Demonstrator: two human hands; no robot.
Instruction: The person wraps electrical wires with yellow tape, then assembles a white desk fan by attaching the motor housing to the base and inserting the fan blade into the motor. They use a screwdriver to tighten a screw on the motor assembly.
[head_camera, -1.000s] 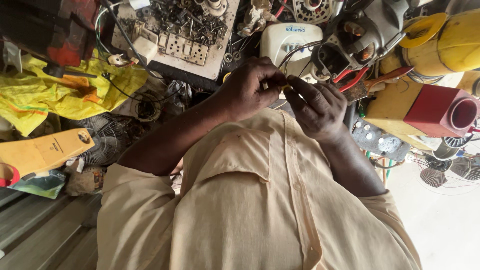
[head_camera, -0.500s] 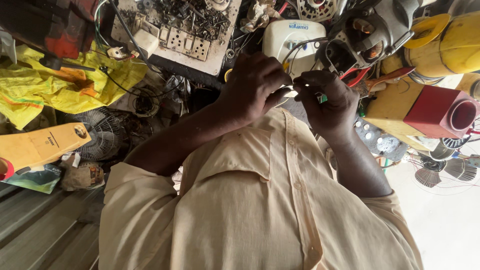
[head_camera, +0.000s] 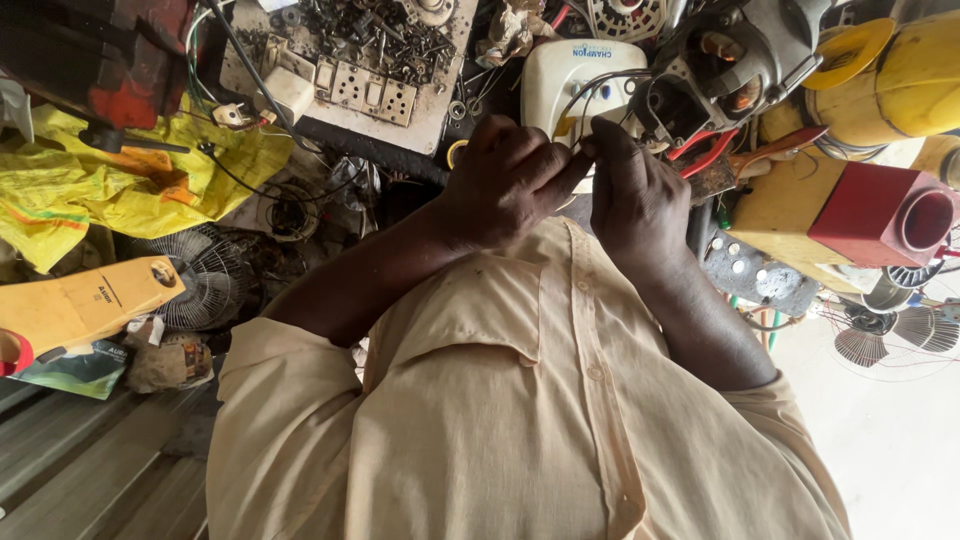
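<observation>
Worked thin wires over a cluttered tabletop (head_camera: 440, 120).
Held close above the white appliance casing (head_camera: 560, 75): left hand (head_camera: 505, 185) and right hand (head_camera: 640, 200), both pinched shut on the dark wires (head_camera: 590, 90) between fingertips.

a flat green printed packet (head_camera: 75, 368) lies at far left, under a yellow casing (head_camera: 85, 305) bearing a small round label.
</observation>
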